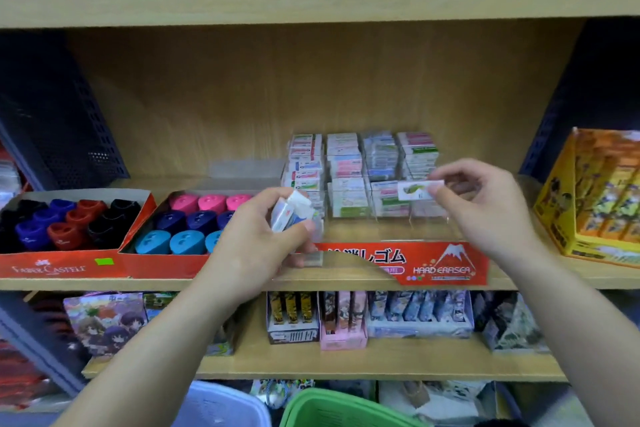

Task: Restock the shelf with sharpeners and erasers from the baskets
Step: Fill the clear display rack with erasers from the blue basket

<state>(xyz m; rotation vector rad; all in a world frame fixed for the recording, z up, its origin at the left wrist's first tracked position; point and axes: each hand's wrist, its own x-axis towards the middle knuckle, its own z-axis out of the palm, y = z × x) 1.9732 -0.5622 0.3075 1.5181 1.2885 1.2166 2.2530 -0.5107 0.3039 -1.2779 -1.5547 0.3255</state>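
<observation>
Stationery shop: stocked wooden shelves (311,3), eraser display box (446,263).

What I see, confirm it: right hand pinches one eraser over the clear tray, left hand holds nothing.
Wrong on the left hand: the head view shows it gripping several erasers. The right hand does pinch one eraser over the clear tray.

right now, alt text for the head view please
The right hand pinches one eraser at the clear eraser display on a wooden shelf; the left hand holds several more erasers. Boxes of coloured sharpeners sit to the left.
</observation>
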